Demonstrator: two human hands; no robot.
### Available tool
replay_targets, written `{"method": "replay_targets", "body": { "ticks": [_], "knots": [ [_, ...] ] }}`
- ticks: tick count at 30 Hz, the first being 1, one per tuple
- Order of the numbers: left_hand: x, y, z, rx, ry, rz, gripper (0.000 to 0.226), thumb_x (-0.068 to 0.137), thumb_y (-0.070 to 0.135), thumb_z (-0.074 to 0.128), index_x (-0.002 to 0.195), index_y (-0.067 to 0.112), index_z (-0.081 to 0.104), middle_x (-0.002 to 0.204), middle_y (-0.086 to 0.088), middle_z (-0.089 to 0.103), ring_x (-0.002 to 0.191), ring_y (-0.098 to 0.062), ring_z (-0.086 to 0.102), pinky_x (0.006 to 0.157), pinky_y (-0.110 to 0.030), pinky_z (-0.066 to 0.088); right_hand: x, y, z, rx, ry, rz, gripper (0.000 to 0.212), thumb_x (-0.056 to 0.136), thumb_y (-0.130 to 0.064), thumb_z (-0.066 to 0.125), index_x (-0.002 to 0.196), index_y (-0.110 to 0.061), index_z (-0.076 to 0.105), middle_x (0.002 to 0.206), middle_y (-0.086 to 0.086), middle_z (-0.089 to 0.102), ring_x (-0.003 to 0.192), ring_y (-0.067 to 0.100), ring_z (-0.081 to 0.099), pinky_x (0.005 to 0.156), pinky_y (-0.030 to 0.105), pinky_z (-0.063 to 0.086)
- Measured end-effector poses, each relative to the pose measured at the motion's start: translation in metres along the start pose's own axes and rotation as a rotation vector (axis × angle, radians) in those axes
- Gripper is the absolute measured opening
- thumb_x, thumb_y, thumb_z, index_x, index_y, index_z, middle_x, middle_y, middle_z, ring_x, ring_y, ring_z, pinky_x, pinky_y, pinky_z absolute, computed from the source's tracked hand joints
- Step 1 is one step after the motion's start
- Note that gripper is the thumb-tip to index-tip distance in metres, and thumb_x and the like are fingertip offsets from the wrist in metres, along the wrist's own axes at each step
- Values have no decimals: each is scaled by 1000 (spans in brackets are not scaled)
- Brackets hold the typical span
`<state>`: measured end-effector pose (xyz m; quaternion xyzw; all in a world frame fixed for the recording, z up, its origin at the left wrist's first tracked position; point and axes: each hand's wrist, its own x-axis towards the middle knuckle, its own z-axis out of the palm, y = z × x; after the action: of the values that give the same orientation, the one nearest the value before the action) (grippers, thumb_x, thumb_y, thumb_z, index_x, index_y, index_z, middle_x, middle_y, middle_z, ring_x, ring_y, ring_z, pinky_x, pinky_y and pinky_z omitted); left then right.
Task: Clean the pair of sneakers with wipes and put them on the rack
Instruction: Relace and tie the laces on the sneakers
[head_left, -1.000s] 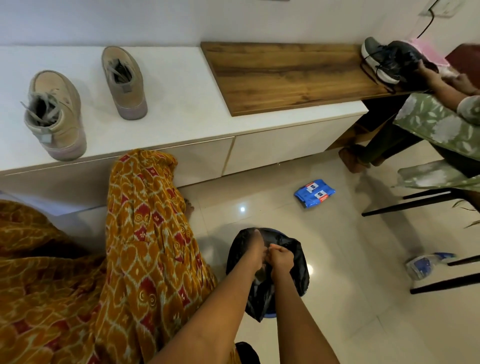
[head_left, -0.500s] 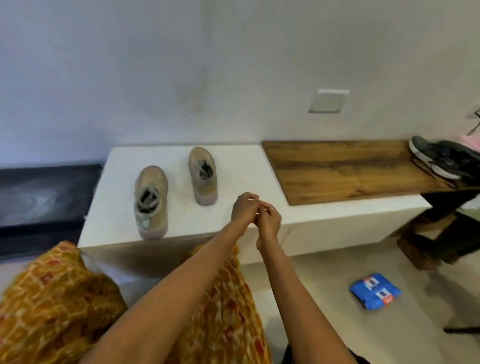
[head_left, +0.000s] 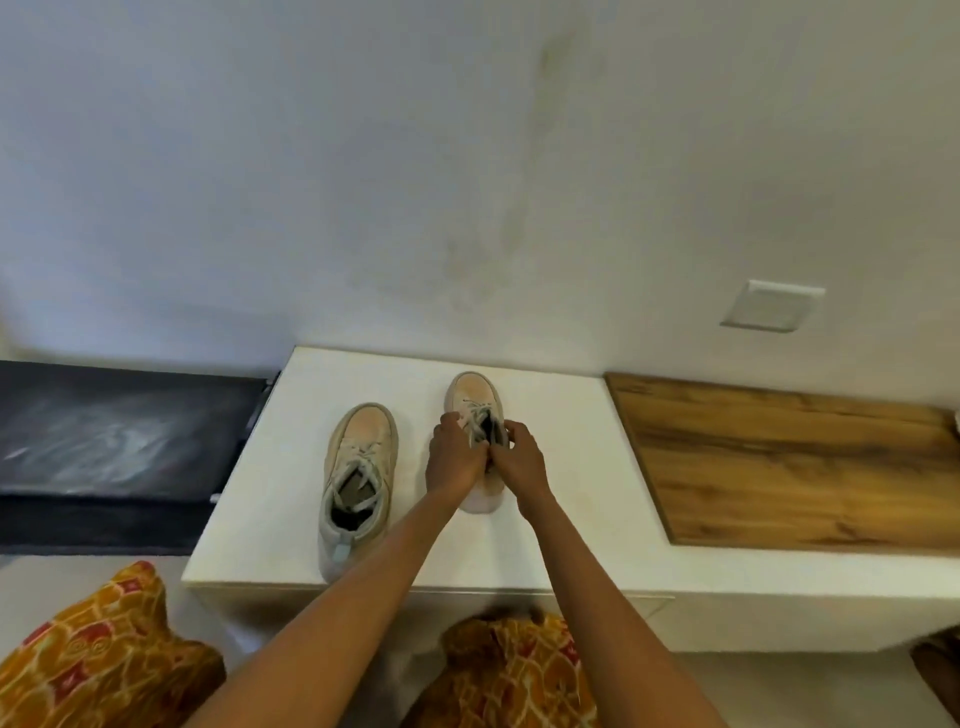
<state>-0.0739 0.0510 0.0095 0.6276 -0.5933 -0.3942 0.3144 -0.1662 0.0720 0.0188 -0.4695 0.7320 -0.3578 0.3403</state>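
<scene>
Sneakers, tan pair, both standing upright on the white bench (head_left: 571, 525), toes pointing at the wall. The right sneaker (head_left: 475, 400) is under both hands: left hand (head_left: 453, 460) curls over its near-left side at the collar, right hand (head_left: 519, 460) curls over the near-right side, fingers (head_left: 511, 431) hooked at the tongue and laces. Both hands appear to be grasping the shoe around its opening, though the exact pinch is hidden by the knuckles. Likely reason for the two-handed hold: a soft upper lifts more steadily when taken from both sides of the collar.

The left sneaker (head_left: 358, 478) sits just beside the left hand, untouched, laces loose, heel near the bench edge. Well off to the right of the fingers runs a wooden panel (head_left: 789, 462) set into the same bench; a wall plate (head_left: 771, 306) is above it. No wipe is visible in either hand.

Judgement: cleaning looks finished or paused; the step in hand seems to be picking up this shoe, perhaps for racking. No rack is in view.
</scene>
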Motion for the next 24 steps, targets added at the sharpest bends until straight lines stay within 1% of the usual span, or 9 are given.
{"method": "replay_targets", "body": {
  "ticks": [2, 5, 9, 11, 14, 18, 21, 23, 24],
  "knots": [
    [1, -3, 0, 38, 3, 13, 47, 85, 21, 57, 127, 8, 42, 122, -12, 52, 112, -29, 53, 89, -40, 50, -3, 2, 0, 4, -8, -8, 44, 87, -17, 54, 130, -13, 46, 129, 8, 54, 113, 25, 53, 97, 42, 45],
    [-12, -7, -2, 106, -23, 26, 50, 84, 21, 58, 128, 8, 41, 122, -13, 48, 112, -28, 51, 89, -38, 48, -18, 6, -4, -39, -12, -16, 49, 87, -18, 54, 135, -17, 43, 131, 5, 53, 115, 24, 54, 97, 41, 45],
    [-42, -19, -11, 176, -61, 46, 52, 82, 25, 59, 129, 13, 40, 120, -10, 48, 107, -26, 53, 82, -37, 48, -49, 14, -8, -214, -48, -60, 44, 87, -30, 54, 130, -23, 48, 125, 2, 57, 109, 20, 57, 90, 35, 48],
    [-60, -28, -16, 184, -82, 75, 47, 83, 28, 56, 127, 18, 42, 117, -7, 50, 103, -24, 54, 83, -39, 50, -68, 19, -11, -281, -68, -73, 43, 87, -31, 54, 129, -24, 48, 122, 2, 57, 106, 20, 58, 83, 30, 46],
    [-83, -41, -22, 211, -97, 133, 35, 86, 30, 52, 120, 23, 47, 113, -2, 53, 98, -19, 56, 84, -39, 51, -93, 26, -11, -357, -77, -113, 42, 87, -29, 54, 128, -26, 48, 118, 2, 56, 103, 19, 58, 81, 29, 47],
    [-97, -44, -31, 177, -7, 186, 27, 89, 29, 55, 116, 26, 56, 113, 3, 60, 95, -13, 59, 80, -28, 50, -109, 31, -7, -349, 4, -115, 36, 92, -31, 50, 127, -28, 49, 118, 1, 53, 103, 17, 58, 84, 32, 51],
    [-93, -31, -36, 141, 47, 196, 18, 91, 24, 53, 105, 25, 64, 106, 2, 60, 94, -16, 60, 77, -29, 49, -111, 27, -3, -357, 74, -168, 31, 94, -29, 48, 125, -27, 52, 119, 0, 51, 107, 14, 54, 79, 22, 44],
    [-86, -18, -37, 116, 27, 180, 17, 91, 22, 51, 99, 18, 65, 103, -3, 56, 93, -19, 58, 77, -30, 47, -110, 23, -1, -368, 107, -195, 29, 94, -28, 48, 122, -28, 54, 118, -1, 51, 107, 14, 52, 77, 20, 40],
    [-82, -10, -39, 45, 12, 167, 16, 91, 19, 50, 95, 13, 65, 99, -5, 56, 91, -21, 57, 75, -30, 45, -108, 21, -1, -363, 123, -193, 27, 93, -29, 49, 119, -28, 56, 117, -1, 52, 107, 14, 52, 76, 20, 40]
  ]
}}
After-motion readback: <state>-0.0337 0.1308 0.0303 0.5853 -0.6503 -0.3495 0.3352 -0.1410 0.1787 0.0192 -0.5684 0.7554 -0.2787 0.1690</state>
